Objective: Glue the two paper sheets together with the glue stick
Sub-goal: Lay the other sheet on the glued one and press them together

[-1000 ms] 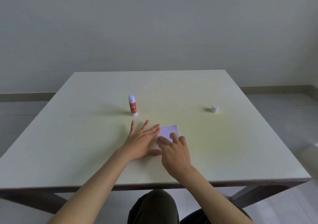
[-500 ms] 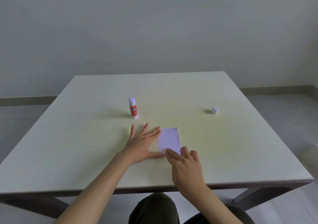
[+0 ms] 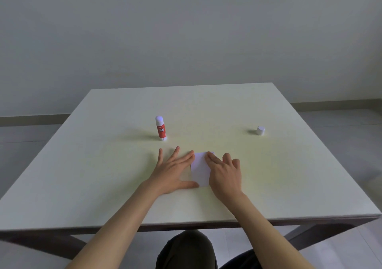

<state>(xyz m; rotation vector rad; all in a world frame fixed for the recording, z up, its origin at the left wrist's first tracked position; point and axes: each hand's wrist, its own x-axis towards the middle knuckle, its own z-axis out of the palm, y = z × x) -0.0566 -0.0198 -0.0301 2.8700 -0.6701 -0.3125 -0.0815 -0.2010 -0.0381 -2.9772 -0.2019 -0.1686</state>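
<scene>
A small white paper (image 3: 199,168) lies flat on the table (image 3: 103,165) near the front middle; I see one rectangle and cannot tell the two sheets apart. My left hand (image 3: 173,170) lies flat with fingers spread, touching the paper's left edge. My right hand (image 3: 224,174) rests palm down on the paper's right part, its fingertips at the far edge. A red and white glue stick (image 3: 160,128) stands upright and uncapped behind my left hand. Its white cap (image 3: 260,130) sits alone far to the right.
The pale square table ends close to my body, with dark legs below the front edge. A bare grey wall and floor lie behind it. My knees (image 3: 186,250) show under the table front.
My right hand slid from the paper's near end up along its right side to the far edge. My left hand stayed flat at the paper's left edge.
</scene>
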